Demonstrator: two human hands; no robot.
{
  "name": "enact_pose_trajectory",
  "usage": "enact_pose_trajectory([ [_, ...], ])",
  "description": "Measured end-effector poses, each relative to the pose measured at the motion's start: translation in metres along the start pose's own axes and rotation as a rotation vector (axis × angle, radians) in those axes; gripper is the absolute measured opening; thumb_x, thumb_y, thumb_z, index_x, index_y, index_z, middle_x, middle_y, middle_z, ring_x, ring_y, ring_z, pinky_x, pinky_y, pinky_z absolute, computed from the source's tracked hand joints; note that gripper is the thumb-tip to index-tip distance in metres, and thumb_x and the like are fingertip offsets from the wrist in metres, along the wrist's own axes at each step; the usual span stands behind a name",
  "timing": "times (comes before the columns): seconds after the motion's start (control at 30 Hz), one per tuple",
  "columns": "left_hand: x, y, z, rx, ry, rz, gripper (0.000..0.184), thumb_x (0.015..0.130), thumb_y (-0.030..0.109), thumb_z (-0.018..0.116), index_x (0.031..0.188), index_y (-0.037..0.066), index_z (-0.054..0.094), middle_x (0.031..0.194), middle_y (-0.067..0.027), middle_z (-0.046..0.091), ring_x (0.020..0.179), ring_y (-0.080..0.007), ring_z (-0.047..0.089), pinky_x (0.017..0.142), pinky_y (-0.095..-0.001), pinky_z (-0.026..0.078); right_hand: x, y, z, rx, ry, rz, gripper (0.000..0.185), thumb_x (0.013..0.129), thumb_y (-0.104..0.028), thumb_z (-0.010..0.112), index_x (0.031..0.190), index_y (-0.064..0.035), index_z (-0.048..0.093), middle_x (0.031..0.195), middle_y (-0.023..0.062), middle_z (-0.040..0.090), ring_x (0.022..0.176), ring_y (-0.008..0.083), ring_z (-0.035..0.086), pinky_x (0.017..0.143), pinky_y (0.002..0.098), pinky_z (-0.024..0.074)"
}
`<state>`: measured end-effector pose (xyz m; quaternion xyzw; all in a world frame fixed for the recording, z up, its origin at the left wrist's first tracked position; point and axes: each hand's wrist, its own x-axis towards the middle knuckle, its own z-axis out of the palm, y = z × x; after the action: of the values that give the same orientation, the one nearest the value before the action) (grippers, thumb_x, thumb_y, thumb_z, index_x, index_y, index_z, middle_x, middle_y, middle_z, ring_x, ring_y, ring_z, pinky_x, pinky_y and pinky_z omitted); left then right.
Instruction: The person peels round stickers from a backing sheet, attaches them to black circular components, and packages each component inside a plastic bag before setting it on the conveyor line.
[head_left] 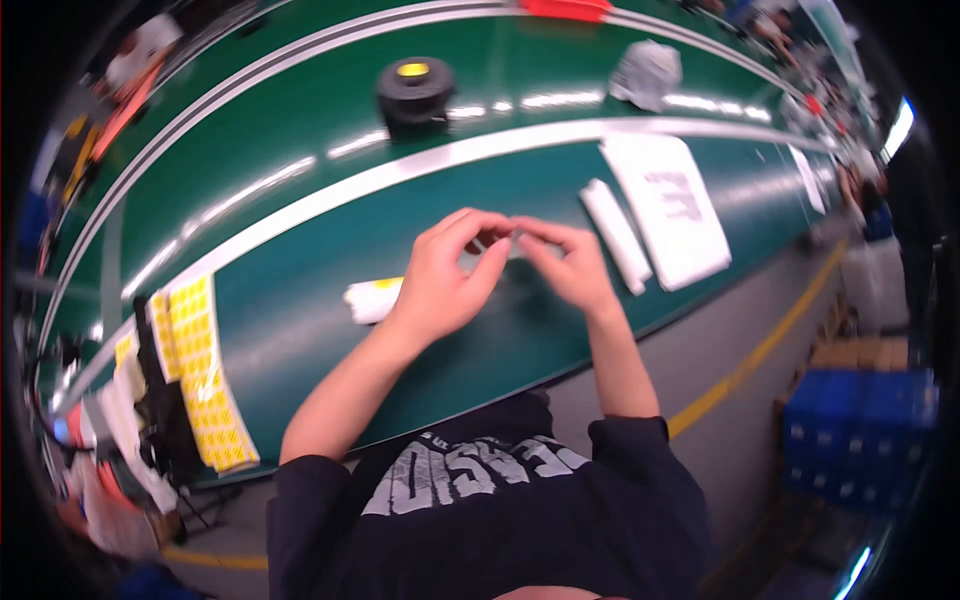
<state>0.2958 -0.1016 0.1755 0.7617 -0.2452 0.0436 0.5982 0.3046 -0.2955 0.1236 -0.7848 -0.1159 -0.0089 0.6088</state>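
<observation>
My left hand (455, 275) and my right hand (570, 265) meet above the green work surface (300, 340), fingertips pinched together. Something small and pale may be between them, but blur hides what it is. Just beyond my left wrist lies a white rolled packet (372, 301) with a yellow patch, partly covered by that hand. To the right of my right hand is a white roll (615, 236), and beside it a flat white bag or stack of bags (668, 212) with dark print.
Sheets of yellow labels (205, 370) hang over the left end of the surface. Behind a white rail (470, 148), a black round object (415, 92) with a yellow top and a crumpled clear bag (647, 76) stand on the green belt. Blue crates (858, 435) sit at right.
</observation>
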Motion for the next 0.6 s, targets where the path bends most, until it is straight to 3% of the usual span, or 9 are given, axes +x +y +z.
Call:
enact_pose_trajectory([
  [0.07,0.032,-0.003,0.043,0.032,-0.122,0.092,0.015,0.078,0.008,0.059,0.091,-0.001,0.061,0.083,-0.0112,0.063,0.072,-0.0189,0.060,0.065,-0.0281,0.047,-0.040,-0.016,-0.023,-0.041,-0.175,0.156,0.025,0.082,-0.012,0.063,0.102,0.0015,0.064,0.094,0.0099,0.067,0.087,0.0114,0.060,0.078,0.0259,0.0467],
  [0.1,0.048,-0.006,0.067,0.039,-0.199,0.092,0.016,0.078,0.009,0.060,0.089,-0.001,0.062,0.081,-0.0122,0.063,0.071,-0.0203,0.061,0.065,-0.0290,0.048,-0.059,-0.010,-0.025,0.055,-0.176,0.130,0.024,0.082,-0.012,0.062,0.102,0.0013,0.065,0.094,0.0092,0.067,0.086,0.0110,0.060,0.077,0.0256,0.0468],
  [0.13,0.077,-0.013,0.121,0.075,-0.354,0.144,0.016,0.077,0.011,0.060,0.087,-0.001,0.063,0.079,-0.0146,0.063,0.070,-0.0243,0.061,0.065,-0.0323,0.048,-0.086,-0.003,-0.034,0.146,-0.156,0.109,0.023,0.083,-0.011,0.062,0.102,0.0010,0.065,0.093,0.0086,0.068,0.085,0.0106,0.060,0.076,0.0252,0.0468],
  [0.2,0.102,-0.028,0.181,0.180,-0.416,0.262,0.014,0.074,0.009,0.058,0.083,0.000,0.065,0.080,-0.0172,0.064,0.073,-0.0297,0.063,0.068,-0.0358,0.049,-0.105,-0.002,-0.032,0.220,-0.087,0.180,0.022,0.083,-0.011,0.061,0.101,0.0013,0.065,0.091,0.0084,0.068,0.084,0.0105,0.061,0.076,0.0244,0.0469],
  [0.3,0.122,-0.052,0.263,0.305,-0.510,0.157,0.013,0.072,0.010,0.062,0.081,0.002,0.067,0.081,-0.0171,0.065,0.077,-0.0302,0.063,0.070,-0.0372,0.049,-0.126,0.014,-0.028,0.244,0.043,0.149,0.022,0.083,-0.011,0.062,0.101,0.0012,0.065,0.091,0.0085,0.068,0.083,0.0096,0.061,0.074,0.0240,0.0471],
  [0.43,0.129,-0.066,0.301,0.503,-0.593,0.139,0.015,0.070,0.015,0.066,0.081,0.005,0.068,0.080,-0.0154,0.065,0.076,-0.0309,0.063,0.070,-0.0373,0.049,-0.148,0.016,-0.036,0.272,0.141,0.230,0.020,0.084,-0.009,0.060,0.100,0.0018,0.065,0.089,0.0078,0.068,0.078,0.0084,0.060,0.072,0.0231,0.0477],
  [0.6,0.135,-0.078,0.308,0.437,-0.552,0.037,0.019,0.071,0.017,0.066,0.084,0.003,0.069,0.080,-0.0169,0.065,0.075,-0.0292,0.063,0.071,-0.0352,0.049,-0.158,0.031,-0.058,0.404,0.231,0.266,0.018,0.084,-0.006,0.059,0.098,0.0039,0.065,0.087,0.0069,0.067,0.076,0.0084,0.060,0.071,0.0219,0.0480],
])
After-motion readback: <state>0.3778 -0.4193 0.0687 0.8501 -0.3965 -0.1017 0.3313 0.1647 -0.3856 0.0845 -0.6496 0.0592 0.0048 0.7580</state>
